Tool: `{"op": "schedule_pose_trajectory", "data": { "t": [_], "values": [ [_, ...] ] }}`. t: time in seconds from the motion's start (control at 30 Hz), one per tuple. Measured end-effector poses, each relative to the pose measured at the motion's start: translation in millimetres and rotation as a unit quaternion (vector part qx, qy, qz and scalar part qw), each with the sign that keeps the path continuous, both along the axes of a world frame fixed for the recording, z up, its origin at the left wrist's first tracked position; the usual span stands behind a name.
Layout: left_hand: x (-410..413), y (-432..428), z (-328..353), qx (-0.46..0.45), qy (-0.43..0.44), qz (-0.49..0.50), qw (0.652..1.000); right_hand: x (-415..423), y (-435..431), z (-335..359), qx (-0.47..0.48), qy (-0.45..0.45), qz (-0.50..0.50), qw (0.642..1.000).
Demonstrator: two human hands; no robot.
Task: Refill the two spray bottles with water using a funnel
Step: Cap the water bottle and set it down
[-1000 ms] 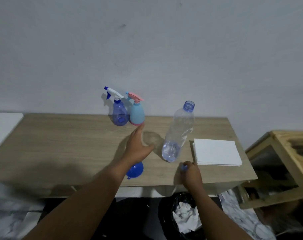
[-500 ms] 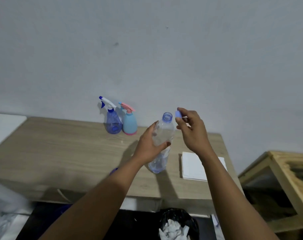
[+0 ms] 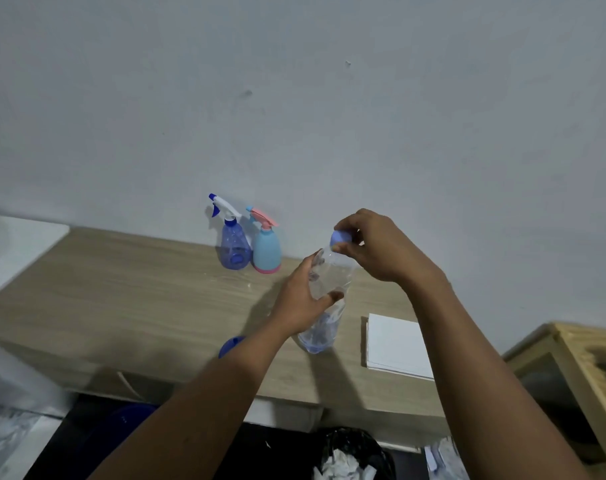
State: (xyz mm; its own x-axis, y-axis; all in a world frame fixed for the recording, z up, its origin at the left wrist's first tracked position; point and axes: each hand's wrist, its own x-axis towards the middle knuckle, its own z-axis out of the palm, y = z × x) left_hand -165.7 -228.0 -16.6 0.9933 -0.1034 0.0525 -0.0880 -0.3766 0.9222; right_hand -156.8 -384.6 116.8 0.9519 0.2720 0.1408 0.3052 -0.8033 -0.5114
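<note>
Two spray bottles, one clear blue [image 3: 235, 247] and one light blue [image 3: 266, 249], are standing far left by the wall with trigger heads on, suggesting refilling is ending. One funnel [image 3: 229, 344] is peeking behind the left forearm. Left hand [image 3: 299, 304] is gripping one water bottle [image 3: 324, 306]; right hand [image 3: 381, 247] is pinching its cap [image 3: 341, 238] onto the neck.

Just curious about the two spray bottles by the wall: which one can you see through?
The left one, the blue spray bottle with the white trigger, is see-through. The light blue spray bottle beside it, with pink trigger and base, is opaque.
</note>
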Motion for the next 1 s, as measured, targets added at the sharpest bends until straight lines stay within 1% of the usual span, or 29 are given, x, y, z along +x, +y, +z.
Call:
{"op": "schedule_pose_trajectory", "data": {
  "t": [0.2,0.3,0.37,0.47,0.53,0.6,0.7,0.87,0.93,1.0],
  "values": [
    [-1,0,1,0.011,0.002,0.006,1.0,0,14,-16,0.101,-0.021,-0.135,0.985],
    [-2,0,2,0.008,0.006,0.004,1.0,-2,21,-30,0.135,-0.056,-0.174,0.974],
    [-2,0,3,0.005,0.012,0.005,1.0,-5,19,-36,0.178,-0.06,-0.151,0.971],
    [-4,-2,4,-0.004,0.01,0.001,1.0,-8,12,-42,0.238,0.0,-0.062,0.969],
    [-4,-3,5,-0.001,0.008,0.003,1.0,-9,9,-47,0.266,0.006,-0.031,0.963],
    [-4,-4,5,0.001,0.006,0.011,1.0,-10,13,-51,0.322,-0.008,-0.052,0.945],
    [-4,-7,2,0.007,0.01,0.027,1.0,-10,21,-59,0.389,-0.037,-0.121,0.913],
    [-7,-15,-1,0.013,0.0,0.062,0.998,-10,41,-63,0.424,-0.119,-0.185,0.879],
    [-6,-15,-3,0.013,0.001,0.064,0.998,-9,47,-62,0.426,-0.129,-0.197,0.874],
    [-6,-13,-4,0.015,0.003,0.06,0.998,-9,47,-64,0.419,-0.119,-0.196,0.879]
  ]
}}
